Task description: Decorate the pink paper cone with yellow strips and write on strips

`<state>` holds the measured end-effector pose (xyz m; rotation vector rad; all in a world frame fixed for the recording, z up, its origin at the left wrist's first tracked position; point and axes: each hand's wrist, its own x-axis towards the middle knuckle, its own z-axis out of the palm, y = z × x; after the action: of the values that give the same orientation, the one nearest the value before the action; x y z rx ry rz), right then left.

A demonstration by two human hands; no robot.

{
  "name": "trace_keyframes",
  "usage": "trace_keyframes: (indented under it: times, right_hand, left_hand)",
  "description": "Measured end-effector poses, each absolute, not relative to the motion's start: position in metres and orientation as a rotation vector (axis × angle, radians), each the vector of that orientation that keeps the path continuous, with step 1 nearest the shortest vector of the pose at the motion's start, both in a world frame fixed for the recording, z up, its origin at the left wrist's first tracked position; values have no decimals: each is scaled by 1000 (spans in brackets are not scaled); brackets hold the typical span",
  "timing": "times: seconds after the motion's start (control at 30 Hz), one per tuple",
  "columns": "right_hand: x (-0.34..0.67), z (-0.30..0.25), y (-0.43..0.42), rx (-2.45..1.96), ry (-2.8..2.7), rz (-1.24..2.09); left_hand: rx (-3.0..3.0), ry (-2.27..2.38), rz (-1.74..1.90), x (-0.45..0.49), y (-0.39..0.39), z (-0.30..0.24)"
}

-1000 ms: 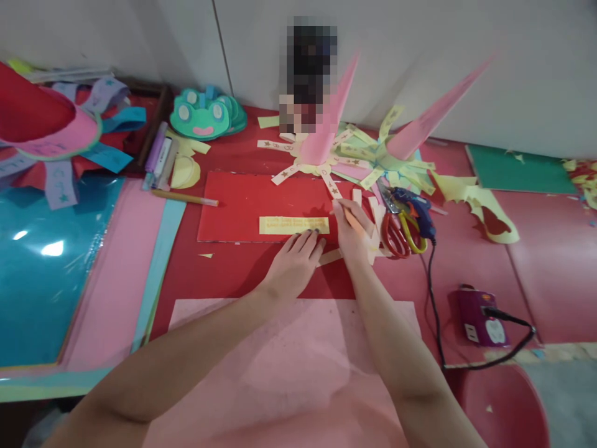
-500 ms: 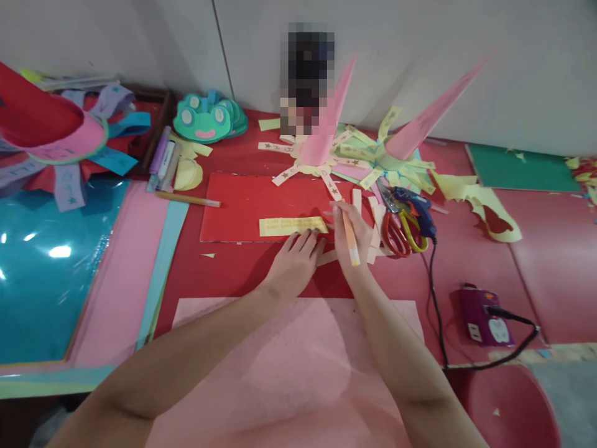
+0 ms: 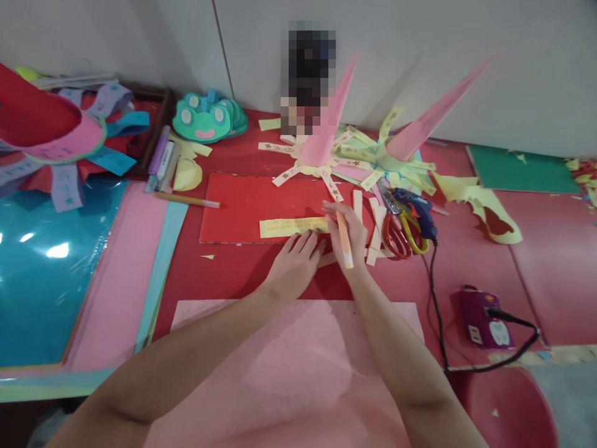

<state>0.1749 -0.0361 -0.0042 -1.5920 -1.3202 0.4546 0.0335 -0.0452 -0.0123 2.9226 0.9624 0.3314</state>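
A pale yellow paper strip (image 3: pixel 284 228) with rows of small orange writing lies on a red board (image 3: pixel 233 205). My left hand (image 3: pixel 295 261) rests flat, fingers stretched, at the strip's lower right edge. In my right hand (image 3: pixel 354 233) is an orange marker (image 3: pixel 344 235), held like a pen, its back end pointing toward me. The marker's tip is hidden behind my fingers, over the strip's right end. Several plain paper strips (image 3: pixel 375 230) lie just right of that hand. Red-handled scissors (image 3: pixel 397 236) and yellow-handled scissors (image 3: pixel 413 233) lie beyond them.
A blue glue gun (image 3: pixel 416 208) is wired to a purple power box (image 3: pixel 487 318). Pink paper cones (image 3: pixel 321 134) with lettered strips stand behind the board. At left are a capped marker (image 3: pixel 186 199), green frog cutouts (image 3: pixel 205 118) and blue sheets (image 3: pixel 46 280). A red bucket (image 3: pixel 510 404) stands lower right.
My right hand has shifted slightly left along the strip with the marker, covering more of its right end. My left hand has stayed in place.
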Motion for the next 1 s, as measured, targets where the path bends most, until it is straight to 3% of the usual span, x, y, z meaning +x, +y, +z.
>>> trace_keyframes:
  times: [0.47,1.0]
  right_hand:
    - [223,-7,-33,-1584,-1346,198]
    - [230,-14,-31,-1675,-1307,225]
  left_hand:
    - [2897,1044,313,34,-46,-8]
    - [2898,1063,227,34,-48,-8]
